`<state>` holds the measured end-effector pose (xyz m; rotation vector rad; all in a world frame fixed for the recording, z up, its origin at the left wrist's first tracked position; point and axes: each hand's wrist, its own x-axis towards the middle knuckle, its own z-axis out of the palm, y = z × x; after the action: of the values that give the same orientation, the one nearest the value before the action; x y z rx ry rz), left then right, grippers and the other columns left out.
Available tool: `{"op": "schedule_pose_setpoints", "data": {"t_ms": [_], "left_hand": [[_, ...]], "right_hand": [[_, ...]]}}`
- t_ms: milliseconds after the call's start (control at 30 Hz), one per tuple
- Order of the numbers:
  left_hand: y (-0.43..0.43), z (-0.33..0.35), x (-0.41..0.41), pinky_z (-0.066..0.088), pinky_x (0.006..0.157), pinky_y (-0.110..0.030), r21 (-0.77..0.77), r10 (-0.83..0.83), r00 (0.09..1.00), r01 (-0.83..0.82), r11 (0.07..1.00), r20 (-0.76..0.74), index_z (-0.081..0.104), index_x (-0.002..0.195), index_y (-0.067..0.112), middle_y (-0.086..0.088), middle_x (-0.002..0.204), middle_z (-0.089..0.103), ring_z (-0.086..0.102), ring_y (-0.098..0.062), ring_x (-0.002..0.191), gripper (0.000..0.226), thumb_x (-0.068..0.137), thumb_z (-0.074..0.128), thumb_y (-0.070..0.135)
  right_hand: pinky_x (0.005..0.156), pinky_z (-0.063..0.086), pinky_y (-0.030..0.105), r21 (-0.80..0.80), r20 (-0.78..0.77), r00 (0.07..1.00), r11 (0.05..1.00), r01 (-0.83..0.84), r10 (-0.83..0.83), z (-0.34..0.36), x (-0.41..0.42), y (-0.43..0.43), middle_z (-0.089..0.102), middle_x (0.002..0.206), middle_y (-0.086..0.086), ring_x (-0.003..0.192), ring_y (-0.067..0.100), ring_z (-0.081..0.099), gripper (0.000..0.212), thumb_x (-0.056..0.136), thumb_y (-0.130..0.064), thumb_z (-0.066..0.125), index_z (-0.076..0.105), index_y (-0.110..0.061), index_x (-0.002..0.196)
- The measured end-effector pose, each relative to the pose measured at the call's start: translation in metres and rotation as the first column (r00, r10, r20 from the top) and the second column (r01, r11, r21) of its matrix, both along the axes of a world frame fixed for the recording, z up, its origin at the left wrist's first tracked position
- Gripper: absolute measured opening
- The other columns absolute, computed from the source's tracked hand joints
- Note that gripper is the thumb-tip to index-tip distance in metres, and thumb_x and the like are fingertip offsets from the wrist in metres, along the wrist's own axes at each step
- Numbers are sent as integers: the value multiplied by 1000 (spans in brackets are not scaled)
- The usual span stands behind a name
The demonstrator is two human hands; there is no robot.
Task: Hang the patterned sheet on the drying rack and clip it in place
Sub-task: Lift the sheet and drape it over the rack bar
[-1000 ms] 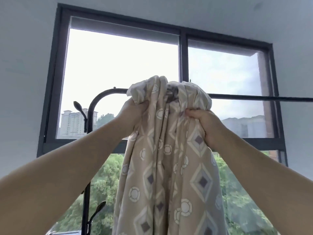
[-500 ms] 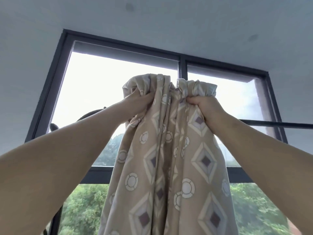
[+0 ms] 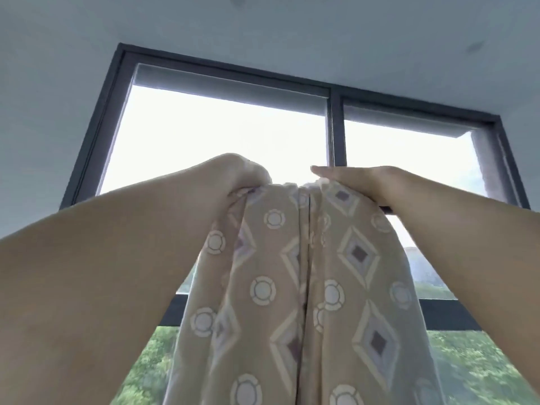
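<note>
The patterned sheet, beige with white rings and diamonds, hangs in long folds from between my two raised hands. My left hand grips the gathered top edge at the left, fingers curled into the cloth. My right hand lies over the top of the sheet at the right, fingers straight and pointing left. Only a short dark piece of the drying rack bar shows, under my right wrist; the rest is hidden behind the sheet and my arms. No clip is in view.
A large dark-framed window fills the wall ahead, with bright sky above and green trees below. The pale ceiling is overhead. My forearms cross the lower left and right of the view.
The view has tilted up toward the ceiling. The bunched top of the sheet no longer stands above my hands. My right hand went from gripping the cloth to lying flat over it.
</note>
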<state>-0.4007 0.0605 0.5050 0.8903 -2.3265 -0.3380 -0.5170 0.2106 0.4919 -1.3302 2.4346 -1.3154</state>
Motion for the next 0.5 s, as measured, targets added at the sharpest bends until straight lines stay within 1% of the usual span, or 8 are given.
{"op": "schedule_pose_setpoints", "data": {"t_ms": [33, 67, 133, 233, 333, 400, 467, 500], "left_hand": [[1, 0, -2, 36, 62, -27, -11, 48, 999, -48, 999, 22, 47, 71, 10, -14, 78, 48, 44, -23, 74, 19, 89, 41, 15], [7, 1, -2, 36, 62, -27, -13, 61, 995, -60, 998, 77, 46, 67, 12, -12, 72, 47, 43, -23, 71, 21, 87, 40, 13], [9, 7, -3, 34, 62, -27, -100, 90, 984, -75, 992, 154, 43, 61, 12, -9, 64, 45, 41, -22, 62, 25, 86, 38, 12], [9, 7, -2, 32, 59, -27, -96, 121, 983, -109, 989, 136, 41, 62, 13, -7, 61, 44, 39, -21, 56, 24, 86, 38, 15], [10, 2, 3, 34, 64, -29, -91, 121, 989, -113, 989, 85, 41, 64, 15, -7, 67, 47, 41, -21, 63, 20, 84, 38, 18], [9, -2, 4, 36, 69, -31, -60, 103, 994, -101, 993, 30, 42, 65, 15, -8, 72, 49, 43, -22, 68, 18, 81, 38, 20], [9, -8, 5, 38, 70, -31, -39, 61, 997, -62, 997, -46, 44, 66, 15, -7, 74, 52, 46, -23, 68, 22, 84, 37, 23], [12, -12, 5, 40, 71, -31, -50, 54, 995, -58, 997, -88, 48, 67, 14, -6, 76, 55, 49, -22, 70, 26, 87, 36, 25]], "right_hand": [[68, 41, 32, 117, 3, 999, 992, 49, -50, 1, -3, -2, 64, 99, 8, 86, 28, 59, 70, 83, -71, 41, 57, -12, 117], [64, 40, 33, 165, -18, 996, 982, 89, -87, 4, -7, -5, 64, 94, 9, 81, 27, 59, 70, 83, -71, 41, 58, -11, 115], [63, 41, 31, 154, -84, 992, 982, 107, -95, 9, -13, -9, 64, 87, 9, 75, 24, 59, 60, 88, -65, 40, 60, -12, 110], [70, 42, 30, 85, -112, 993, 995, 53, -43, 9, -19, -12, 63, 84, 6, 75, 20, 58, 48, 94, -56, 38, 58, -13, 101], [88, 36, 29, -17, -197, 980, 1000, 19, -22, 4, -18, -15, 59, 109, 3, 98, 21, 56, 37, 99, -44, 34, 49, -18, 121], [96, 32, 29, -113, -171, 985, 994, -9, -11, 1, -17, -14, 50, 129, 1, 114, 21, 49, 42, 100, -38, 34, 45, -14, 132], [104, 28, 31, -170, -127, 991, 985, 9, -31, -5, -19, -13, 44, 141, 4, 126, 20, 43, 45, 99, -39, 33, 44, -12, 134], [107, 28, 33, -187, -186, 976, 979, 78, -113, -8, -21, -13, 46, 140, 5, 127, 22, 43, 44, 97, -40, 32, 49, -14, 128]]}}
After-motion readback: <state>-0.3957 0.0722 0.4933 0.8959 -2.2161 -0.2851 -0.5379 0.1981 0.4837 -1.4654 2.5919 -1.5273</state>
